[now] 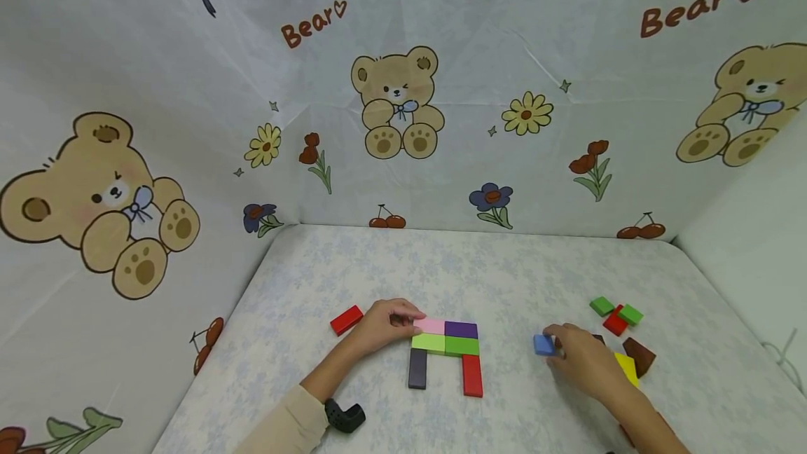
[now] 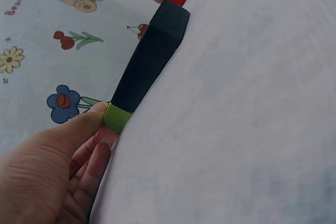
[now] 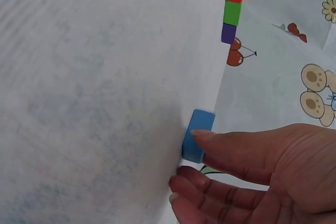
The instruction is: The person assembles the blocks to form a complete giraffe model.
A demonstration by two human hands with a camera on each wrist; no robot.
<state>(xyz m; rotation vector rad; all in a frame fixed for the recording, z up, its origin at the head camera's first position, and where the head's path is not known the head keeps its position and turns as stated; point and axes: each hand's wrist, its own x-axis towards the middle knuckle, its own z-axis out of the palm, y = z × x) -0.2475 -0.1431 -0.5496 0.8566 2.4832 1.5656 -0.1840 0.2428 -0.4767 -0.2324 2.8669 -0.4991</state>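
Observation:
A flat arrangement of coloured wooden blocks lies in the middle of the table. Its top row is a pink block (image 1: pixel 431 326) beside a purple block (image 1: pixel 461 330). Below sit a light green block (image 1: pixel 429 343) and a green block (image 1: pixel 462 346), with a dark grey block (image 1: pixel 417 368) and a red block (image 1: pixel 472 375) as two legs. My left hand (image 1: pixel 383 324) pinches the pink block's left end, its thumb by the light green block. To the right, my right hand (image 1: pixel 583 359) holds a blue block (image 3: pixel 198 136) between thumb and fingers, low at the tabletop.
A loose red block (image 1: pixel 347 320) lies beyond my left forearm. Around my right hand are green blocks (image 1: pixel 602 306), another red block (image 1: pixel 615 322), a brown block (image 1: pixel 639 356) and a yellow block (image 1: pixel 626 368). A bear-printed cloth (image 1: pixel 466 33) stands behind the table.

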